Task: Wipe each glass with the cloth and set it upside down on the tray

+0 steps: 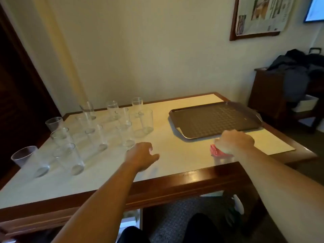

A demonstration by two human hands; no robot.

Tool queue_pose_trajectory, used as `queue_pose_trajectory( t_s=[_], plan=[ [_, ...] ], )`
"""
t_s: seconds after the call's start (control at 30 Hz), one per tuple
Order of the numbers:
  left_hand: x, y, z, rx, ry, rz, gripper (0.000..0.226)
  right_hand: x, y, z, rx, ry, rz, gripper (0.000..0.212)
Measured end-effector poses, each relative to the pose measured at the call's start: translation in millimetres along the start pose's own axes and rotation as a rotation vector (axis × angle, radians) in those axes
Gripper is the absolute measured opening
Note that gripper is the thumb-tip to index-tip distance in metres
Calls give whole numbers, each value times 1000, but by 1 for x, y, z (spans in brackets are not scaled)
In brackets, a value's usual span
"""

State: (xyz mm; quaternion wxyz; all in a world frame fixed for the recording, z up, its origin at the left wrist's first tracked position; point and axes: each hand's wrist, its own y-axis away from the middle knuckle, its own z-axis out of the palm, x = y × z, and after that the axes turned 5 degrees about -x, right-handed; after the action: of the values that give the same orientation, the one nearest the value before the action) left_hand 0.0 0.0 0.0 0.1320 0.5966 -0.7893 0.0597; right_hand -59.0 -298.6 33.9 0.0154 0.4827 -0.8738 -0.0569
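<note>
Nothing is wiped yet: the dark brown textured plastic tray [215,120] carries no glasses. About a dozen clear tumblers [98,130] stand upright at the table's left. The right hand [234,142] covers the folded pink cloth [218,152], seemingly gripping it. The left hand [142,155] hovers, fingers loose and empty, beside the nearest clear glass [126,137]. Closely packed neighbours could get knocked.

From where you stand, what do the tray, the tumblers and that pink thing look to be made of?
Tray: probably moulded plastic, dark brown and matte, with a raised grid texture. Tumblers: clear glass or hard plastic, see-through with thick bases; which one is unclear. Pink cloth: soft folded fabric, under the right hand.
</note>
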Motion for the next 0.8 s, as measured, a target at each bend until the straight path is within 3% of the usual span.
queue_pose_trajectory(
  t_s=[0.13,0.27,0.43,0.53,0.67,0.8],
  plan=[
    [-20,14,16,115,18,-112,48,-5,1,21,-47,24,59,49],
    [-37,16,16,202,86,-231,51,-33,4,27,-13,-69,-134,35],
    [-63,-2,9,239,355,-363,62,-87,18,44,79,-122,-444,37],
    [-70,-19,4,246,476,-390,67,-112,16,63,161,-227,-643,25],
    [-76,-44,-1,246,621,-402,81,-134,6,81,238,-327,-722,20],
    [-76,-65,1,282,701,-403,79,-146,-8,95,211,-356,-779,30]
  ],
)
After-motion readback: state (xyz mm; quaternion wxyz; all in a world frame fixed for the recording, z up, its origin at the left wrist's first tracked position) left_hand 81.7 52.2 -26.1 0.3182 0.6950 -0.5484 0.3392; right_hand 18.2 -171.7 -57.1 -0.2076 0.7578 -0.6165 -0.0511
